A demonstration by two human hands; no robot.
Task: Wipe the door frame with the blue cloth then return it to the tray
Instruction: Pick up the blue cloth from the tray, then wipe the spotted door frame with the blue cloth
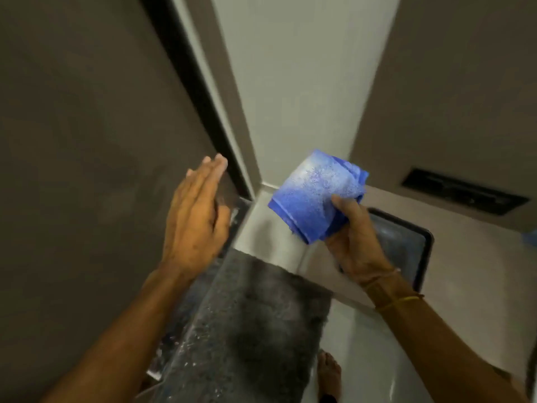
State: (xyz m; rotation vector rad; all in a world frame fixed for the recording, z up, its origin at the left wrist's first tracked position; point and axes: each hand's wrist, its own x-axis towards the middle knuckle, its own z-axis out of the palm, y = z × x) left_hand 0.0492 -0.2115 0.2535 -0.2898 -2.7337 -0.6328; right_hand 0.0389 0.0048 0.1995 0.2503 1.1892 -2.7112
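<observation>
My right hand (353, 234) grips a folded blue cloth (313, 193) in the air, a little right of the door frame (229, 117), not touching it. The frame is a pale grey upright strip with a black edge beside the brown door (87, 126). My left hand (194, 216) lies flat with fingers straight against the door's edge, low down near the frame. A dark tray (424, 245) with a black rim sits on the floor, partly behind my right hand and wrist.
A dark grey mat (261, 330) covers the floor below my hands. A white wall (305, 82) rises behind the cloth. At the right, a brown panel holds a black slot (465, 190). My bare foot (328, 373) stands on the pale floor.
</observation>
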